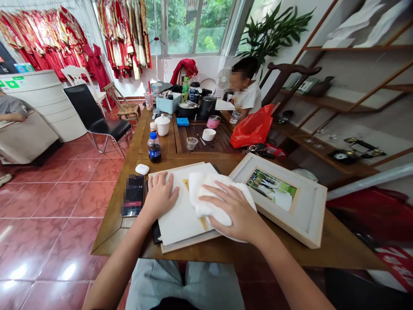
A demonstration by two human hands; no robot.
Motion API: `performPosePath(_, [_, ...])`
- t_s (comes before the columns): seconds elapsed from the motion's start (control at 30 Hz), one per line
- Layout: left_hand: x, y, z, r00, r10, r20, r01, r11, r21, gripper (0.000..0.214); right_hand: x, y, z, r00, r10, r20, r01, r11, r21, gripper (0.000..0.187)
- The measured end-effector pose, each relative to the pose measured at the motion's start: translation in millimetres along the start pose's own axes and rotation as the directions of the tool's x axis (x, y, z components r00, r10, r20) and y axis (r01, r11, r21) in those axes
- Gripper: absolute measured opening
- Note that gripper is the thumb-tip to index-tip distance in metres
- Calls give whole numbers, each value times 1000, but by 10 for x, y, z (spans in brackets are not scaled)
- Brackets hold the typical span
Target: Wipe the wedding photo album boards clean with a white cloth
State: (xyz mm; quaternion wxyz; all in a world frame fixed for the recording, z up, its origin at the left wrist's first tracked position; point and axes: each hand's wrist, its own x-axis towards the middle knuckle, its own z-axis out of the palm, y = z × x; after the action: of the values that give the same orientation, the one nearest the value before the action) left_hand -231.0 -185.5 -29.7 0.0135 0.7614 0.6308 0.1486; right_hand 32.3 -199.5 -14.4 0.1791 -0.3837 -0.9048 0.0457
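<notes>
- Left hand [159, 193] is lying open, palm flat, pinning down the white frame [179, 219] at the near table [338, 249] edge.
- Right hand [237, 211] is pressing a folded white cloth [201, 189] onto its right half, fingers spread; a pinching thumb is possibly hidden.
- The left half is showing bare, and the framed photo [290, 198] just beside it is sitting untouched.

Both arms enter from the lower edge, bare. The left forearm [124, 258] rises from 7 o'clock toward 1; the left hand [159, 196] lies palm down, fingers extended and close together, pointing to 12 o'clock. The right forearm [285, 265] runs from 5 o'clock toward 10; the right hand [237, 213] lies palm down, fingers spread, tips toward 10 o'clock. The hands are near, not touching.
</notes>
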Motion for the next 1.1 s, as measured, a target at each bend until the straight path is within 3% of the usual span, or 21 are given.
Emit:
performPosePath(0.2, [4,-8,0,1000,15,-3,-15,1000,-13,48,284,159,38,987,161,-18,-162,984,-73,45])
performPosePath(0.4, [3,-15,12,1000,9,-28,-10,999,-33,46,405,269,70,991,128,-39,-130,989,-69,46])
performPosePath(0.7, [23,6,-40,1000,0,0,0,999,-39,51,-337,-55,-17,996,92,0,-92,993,-68,58])
performPosePath(0.9, [16,-4,-12,998,-32,-45,30,998,-53,50,-728,14,-112,997,-57,48,61,994,-90,73])
performPosePath(1.1, [39,-39,-33,998,-69,-5,69,996,-50,57,-826,224,-347,979,-126,-160,115,990,-77,62])
